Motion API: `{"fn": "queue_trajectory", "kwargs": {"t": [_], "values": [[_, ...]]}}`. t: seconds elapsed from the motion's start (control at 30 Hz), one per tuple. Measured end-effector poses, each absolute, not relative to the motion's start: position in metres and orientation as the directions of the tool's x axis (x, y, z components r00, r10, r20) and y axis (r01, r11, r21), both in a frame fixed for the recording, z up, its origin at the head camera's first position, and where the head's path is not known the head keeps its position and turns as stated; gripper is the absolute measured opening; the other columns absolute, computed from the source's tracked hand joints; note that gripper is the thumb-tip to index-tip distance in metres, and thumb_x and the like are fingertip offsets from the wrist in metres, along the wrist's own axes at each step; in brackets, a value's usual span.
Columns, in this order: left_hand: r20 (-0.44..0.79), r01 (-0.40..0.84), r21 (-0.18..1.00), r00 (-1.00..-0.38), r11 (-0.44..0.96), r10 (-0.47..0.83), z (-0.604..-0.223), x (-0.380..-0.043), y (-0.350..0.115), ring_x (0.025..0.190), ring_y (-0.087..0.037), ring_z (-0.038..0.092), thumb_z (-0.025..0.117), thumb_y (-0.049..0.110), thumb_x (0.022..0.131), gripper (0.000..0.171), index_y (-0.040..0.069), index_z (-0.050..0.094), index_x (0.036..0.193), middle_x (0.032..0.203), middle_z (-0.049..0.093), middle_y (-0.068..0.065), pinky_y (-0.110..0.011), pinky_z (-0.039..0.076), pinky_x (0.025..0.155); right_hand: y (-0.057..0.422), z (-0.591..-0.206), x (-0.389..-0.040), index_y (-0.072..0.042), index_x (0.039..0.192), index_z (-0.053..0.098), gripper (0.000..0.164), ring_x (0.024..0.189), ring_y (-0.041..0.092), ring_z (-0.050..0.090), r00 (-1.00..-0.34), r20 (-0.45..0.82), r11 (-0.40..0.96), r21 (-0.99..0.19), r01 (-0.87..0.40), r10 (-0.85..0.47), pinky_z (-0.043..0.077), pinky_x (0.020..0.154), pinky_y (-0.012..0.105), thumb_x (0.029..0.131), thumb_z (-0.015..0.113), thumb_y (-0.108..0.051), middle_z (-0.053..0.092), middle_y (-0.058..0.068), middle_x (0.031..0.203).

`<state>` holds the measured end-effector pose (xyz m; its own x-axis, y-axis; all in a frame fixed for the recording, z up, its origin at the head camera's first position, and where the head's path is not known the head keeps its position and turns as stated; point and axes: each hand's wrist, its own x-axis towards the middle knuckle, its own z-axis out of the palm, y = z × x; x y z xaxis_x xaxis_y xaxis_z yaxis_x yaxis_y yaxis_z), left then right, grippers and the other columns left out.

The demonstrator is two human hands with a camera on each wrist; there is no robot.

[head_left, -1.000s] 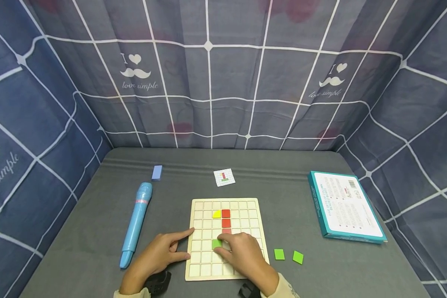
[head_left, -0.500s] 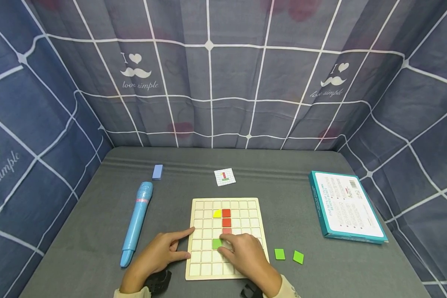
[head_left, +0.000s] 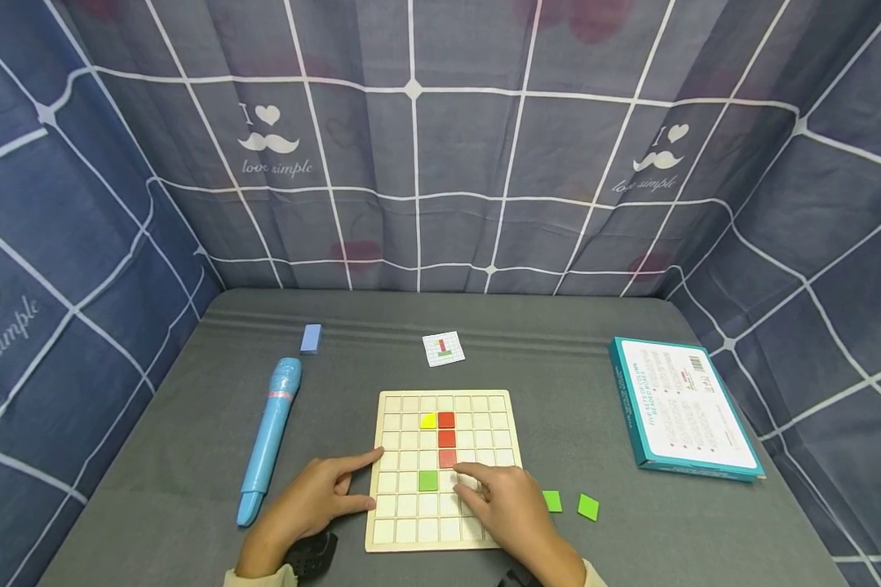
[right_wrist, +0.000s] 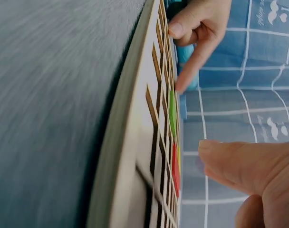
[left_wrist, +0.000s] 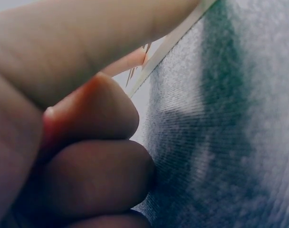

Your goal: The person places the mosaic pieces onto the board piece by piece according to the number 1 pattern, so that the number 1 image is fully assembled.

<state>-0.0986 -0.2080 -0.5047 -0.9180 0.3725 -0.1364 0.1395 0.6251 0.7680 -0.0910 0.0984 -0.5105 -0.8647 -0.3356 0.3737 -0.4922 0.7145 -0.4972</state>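
Observation:
A pale wooden grid board [head_left: 404,531] lies flat on the grey table. Set in its squares are three red tiles [head_left: 446,439] in a column, a yellow quarter-round tile [head_left: 428,421] beside the top one, and a green tile [head_left: 428,481] lower left. My left hand [head_left: 319,489] touches the board's left edge with extended index finger and thumb; its other fingers are curled under, as the left wrist view shows. My right hand [head_left: 510,501] hovers over the board's right half, fingers relaxed, nothing between thumb and index finger. Two loose green tiles [head_left: 588,506] lie right of the board, one partly hidden by that hand.
Beyond the board lies a small pattern card [head_left: 444,349]. A blue microphone-shaped stick [head_left: 269,440] and a blue rectangular piece [head_left: 311,339] are at the left. On the right is a teal-edged box [head_left: 686,408]. Patterned cloth [head_left: 455,147] surrounds the table's back and sides.
My right hand has withdrawn to the right from the green tile, which stays in its square and now shows whole. My left hand has kept its place at the board's edge.

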Motion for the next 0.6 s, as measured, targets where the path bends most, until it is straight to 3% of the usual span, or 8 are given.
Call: {"fn": "queue_trajectory", "kwargs": {"t": [0.3, 0.6], "values": [[-0.138, 0.145, 0.792, -0.904, 0.593, 0.405, -0.507, -0.100, -0.204, 0.047, -0.001, 0.024, 0.085, 0.027, 0.083, 0.069, 0.016, 0.059, 0.146, 0.055, 0.035, 0.012, -0.020, 0.029, 0.045, 0.156, -0.508, -0.072, -0.020, 0.099, 0.082, 0.024, 0.051, -0.011, 0.013, -0.883, 0.387, 0.732, -0.515, -0.445, -0.265, 0.018, 0.045, 0.012, 0.078, 0.090, -0.015, 0.017, -0.031, 0.057], [-0.129, 0.155, 0.779, -0.909, 0.608, 0.397, -0.506, -0.099, -0.209, 0.046, -0.001, 0.023, 0.085, 0.027, 0.083, 0.069, 0.017, 0.059, 0.146, 0.054, 0.034, 0.012, -0.020, 0.030, 0.045, 0.200, -0.526, -0.056, -0.025, 0.097, 0.081, 0.030, 0.052, -0.011, 0.013, -0.884, 0.413, 0.731, -0.532, -0.429, -0.218, 0.027, 0.046, 0.013, 0.073, 0.092, -0.011, 0.021, -0.026, 0.057]]}}
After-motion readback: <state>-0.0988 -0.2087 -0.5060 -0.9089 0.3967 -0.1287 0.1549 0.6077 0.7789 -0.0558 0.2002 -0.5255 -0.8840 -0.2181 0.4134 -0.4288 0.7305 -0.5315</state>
